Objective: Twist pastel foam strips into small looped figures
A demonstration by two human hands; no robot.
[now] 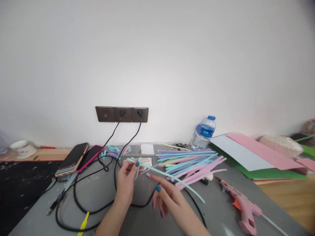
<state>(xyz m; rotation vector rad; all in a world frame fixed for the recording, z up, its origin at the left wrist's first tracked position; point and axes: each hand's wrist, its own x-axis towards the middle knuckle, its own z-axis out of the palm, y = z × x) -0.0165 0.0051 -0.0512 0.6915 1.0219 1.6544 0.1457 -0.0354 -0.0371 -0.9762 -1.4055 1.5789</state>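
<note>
My left hand (126,182) pinches a mint-green pipe cleaner (183,182) between thumb and fingers. Near the fingertips the pipe cleaner is bent into a folded shape, and its long free end slopes down to the right. Just below that free end is my right hand (171,198), its index finger stretched out and its thumb apart, with nothing visible between them. A pile of pastel pipe cleaners (189,157) in purple, blue, pink and yellow lies beyond my right hand. Short bent pipe cleaner pieces (113,153) lie beyond my left hand.
Black cables (93,211) loop across the grey table from the wall sockets (123,114). Phones (73,159) lie at the left. On the right are a pink glue gun (246,209), a water bottle (203,133) and coloured sheets (265,150).
</note>
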